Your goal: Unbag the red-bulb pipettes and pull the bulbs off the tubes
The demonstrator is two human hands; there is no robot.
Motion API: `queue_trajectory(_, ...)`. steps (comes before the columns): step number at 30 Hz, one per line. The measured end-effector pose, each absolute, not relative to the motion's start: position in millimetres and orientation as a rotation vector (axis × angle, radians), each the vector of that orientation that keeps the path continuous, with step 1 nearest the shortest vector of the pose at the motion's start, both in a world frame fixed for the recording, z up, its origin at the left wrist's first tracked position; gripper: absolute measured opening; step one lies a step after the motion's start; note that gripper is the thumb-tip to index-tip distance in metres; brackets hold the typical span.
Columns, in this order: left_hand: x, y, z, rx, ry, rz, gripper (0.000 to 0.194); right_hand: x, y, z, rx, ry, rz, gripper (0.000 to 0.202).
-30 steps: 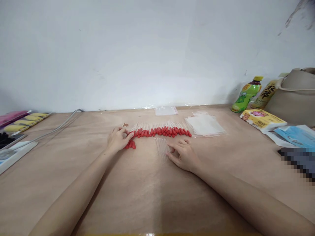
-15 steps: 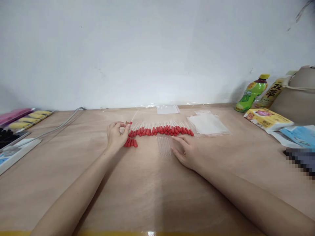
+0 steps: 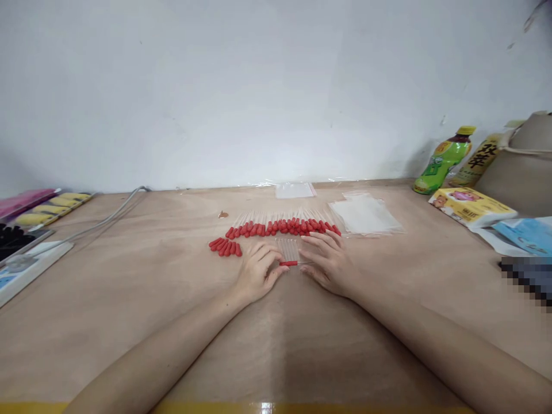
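Observation:
A dropper with a red rubber bulb [image 3: 288, 263] lies level between my hands, its thin clear tube pointing right. My left hand [image 3: 261, 270] pinches the bulb end with thumb and fingertips. At the other end, my right hand [image 3: 330, 261] has thumb and index finger closed around the tube, the other fingers stretched forward. Just beyond the dropper is a row of clear thin tubes [image 3: 288, 248]. Behind them runs a long row of droppers with red bulbs [image 3: 282, 227], tubes pointing to the wall. Several loose red bulbs [image 3: 225, 247] lie to the left.
Clear plastic bags [image 3: 366, 215] are stacked right of the dropper row; another bag [image 3: 295, 190] lies by the wall. Bottles [image 3: 444, 161], a yellow tissue pack [image 3: 472, 206] and a blue packet [image 3: 524, 237] stand or lie right. A power strip [image 3: 38, 264] and cable [image 3: 116, 213] are left.
My left hand has come from the row's left end to the middle, bringing a dropper turned level. My right hand has closed on its tube. A brown patch behind the row is uncovered.

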State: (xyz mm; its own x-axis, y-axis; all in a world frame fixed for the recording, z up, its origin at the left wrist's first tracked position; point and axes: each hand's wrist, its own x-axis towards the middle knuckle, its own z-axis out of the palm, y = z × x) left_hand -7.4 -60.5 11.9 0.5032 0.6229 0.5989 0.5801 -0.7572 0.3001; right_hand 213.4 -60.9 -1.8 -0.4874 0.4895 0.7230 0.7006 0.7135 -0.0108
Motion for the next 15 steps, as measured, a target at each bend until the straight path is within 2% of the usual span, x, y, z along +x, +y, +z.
queue_trajectory(4, -9, -59, 11, 2.688, 1.036, 1.100, 0.011, 211, -60, -3, -0.862, -2.208, -0.340, 0.014)
queue_trajectory(9, -3, -57, 8, 2.818, 0.933, 0.974, 0.037, 209, -62, -2, -0.816, -2.205, -0.326, 0.014)
queue_trajectory(15, 6, -54, 4, 2.884, 0.890, 0.978, 0.022, 205, -63, -2, -0.753, -2.225, -0.271, 0.014)
